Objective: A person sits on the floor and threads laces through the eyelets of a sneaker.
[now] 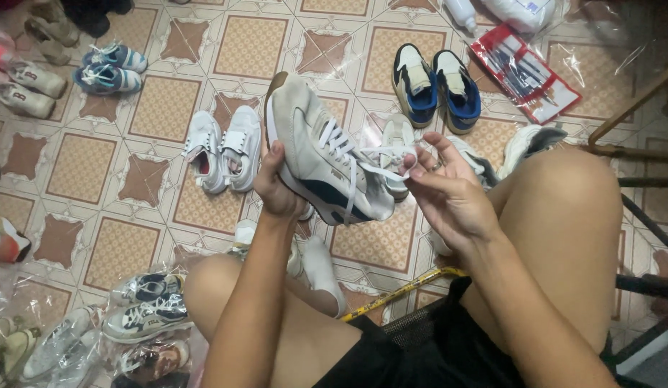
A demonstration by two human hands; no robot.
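My left hand (275, 183) grips a white and cream sneaker (312, 144) with a dark blue side stripe, holding it up over my knees with the sole turned to the left. My right hand (445, 187) pinches the sneaker's white lace (381, 162) and pulls it taut to the right. A ring sits on one finger of that hand. My bare knees and black shorts fill the lower part of the view.
Pairs of shoes lie on the patterned tile floor: white high-tops (223, 147), blue and white ones (434, 86), light blue ones (108, 68), bagged sneakers (144, 309) at lower left. A red packet (524, 72) lies upper right, beside a chair frame (628, 144).
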